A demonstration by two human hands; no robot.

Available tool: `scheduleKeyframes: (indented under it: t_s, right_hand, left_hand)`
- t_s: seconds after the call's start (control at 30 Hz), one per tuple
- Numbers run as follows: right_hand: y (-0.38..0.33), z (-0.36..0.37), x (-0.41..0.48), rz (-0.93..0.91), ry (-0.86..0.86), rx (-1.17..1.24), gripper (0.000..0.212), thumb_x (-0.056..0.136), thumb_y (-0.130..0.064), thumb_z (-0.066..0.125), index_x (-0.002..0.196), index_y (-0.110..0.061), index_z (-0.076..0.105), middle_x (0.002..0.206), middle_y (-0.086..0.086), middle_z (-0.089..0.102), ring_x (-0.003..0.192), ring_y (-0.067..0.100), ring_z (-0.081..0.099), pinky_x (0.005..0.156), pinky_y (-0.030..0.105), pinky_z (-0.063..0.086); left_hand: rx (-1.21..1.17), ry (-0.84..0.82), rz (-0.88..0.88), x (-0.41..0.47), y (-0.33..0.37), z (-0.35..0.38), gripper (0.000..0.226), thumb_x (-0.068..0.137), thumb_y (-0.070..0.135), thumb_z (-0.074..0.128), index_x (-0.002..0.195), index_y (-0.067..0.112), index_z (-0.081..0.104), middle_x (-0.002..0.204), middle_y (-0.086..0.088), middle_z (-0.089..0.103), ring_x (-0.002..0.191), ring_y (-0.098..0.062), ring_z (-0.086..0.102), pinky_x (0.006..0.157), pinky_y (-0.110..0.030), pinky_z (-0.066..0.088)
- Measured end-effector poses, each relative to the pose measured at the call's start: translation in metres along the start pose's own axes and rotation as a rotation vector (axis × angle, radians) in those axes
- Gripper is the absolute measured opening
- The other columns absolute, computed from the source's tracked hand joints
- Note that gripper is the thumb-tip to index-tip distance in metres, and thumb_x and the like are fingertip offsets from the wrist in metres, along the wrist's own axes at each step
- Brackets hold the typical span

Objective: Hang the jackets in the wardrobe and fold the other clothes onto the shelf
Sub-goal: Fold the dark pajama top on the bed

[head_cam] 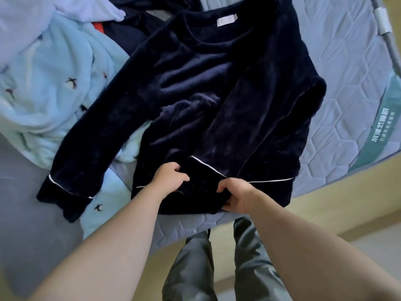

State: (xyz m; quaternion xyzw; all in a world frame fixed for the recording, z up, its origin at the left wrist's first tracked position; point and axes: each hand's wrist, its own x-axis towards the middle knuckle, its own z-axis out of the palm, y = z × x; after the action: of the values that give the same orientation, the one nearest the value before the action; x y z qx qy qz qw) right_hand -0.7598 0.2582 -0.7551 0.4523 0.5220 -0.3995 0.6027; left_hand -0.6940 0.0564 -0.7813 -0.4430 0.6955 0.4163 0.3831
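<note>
While the top point(195, 94) is lying spread on the mattress point(347, 72), the left hand point(171, 179) and right hand point(237, 196) are pinching its near hem, and a neat fold is calling for an even lift.

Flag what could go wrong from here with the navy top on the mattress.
1. The outstretched sleeve lies across the light blue garment; lifting the hem, gripped by the left hand and right hand, may drag that garment along.
2. The hem sits at the mattress edge, so a pull could slide the navy top off.
3. The folded sleeve looks loose and may fall open.
</note>
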Motion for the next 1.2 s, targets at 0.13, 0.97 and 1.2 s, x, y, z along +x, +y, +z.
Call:
scheduleKeyframes:
  t_s: [0.13,0.97,1.2]
  right_hand:
    - [0.016,0.015,0.003,-0.202,0.252,-0.176,0.022,0.083,-0.023,0.069,0.103,-0.022,0.06,0.098,0.003,0.067,0.093,0.025,0.064,0.074,0.037,0.053]
    - [0.062,-0.18,-0.034,-0.426,0.715,0.412,0.029,0.074,-0.003,0.054,0.102,-0.009,0.058,0.081,0.0,0.053,0.077,0.025,0.054,0.061,0.029,0.045]
    - [0.066,-0.201,-0.049,-0.289,0.857,0.406,0.066,0.074,-0.025,0.044,0.14,-0.013,0.042,0.136,0.008,0.051,0.115,0.031,0.051,0.105,0.042,0.044]
  left_hand:
    - [0.037,0.212,-0.048,-0.015,-0.038,0.001,0.025,0.078,0.039,0.077,0.088,0.026,0.059,0.09,0.009,0.067,0.07,-0.008,0.059,0.055,-0.023,0.04]
    - [-0.654,-0.016,-0.365,-0.077,-0.121,0.048,0.044,0.083,0.021,0.08,0.122,0.013,0.06,0.115,-0.009,0.072,0.102,-0.026,0.069,0.085,-0.039,0.055]
    - [-0.221,0.074,-0.382,-0.097,-0.11,0.099,0.067,0.091,0.028,0.073,0.143,0.004,0.04,0.144,-0.017,0.05,0.127,-0.035,0.051,0.103,-0.043,0.043]
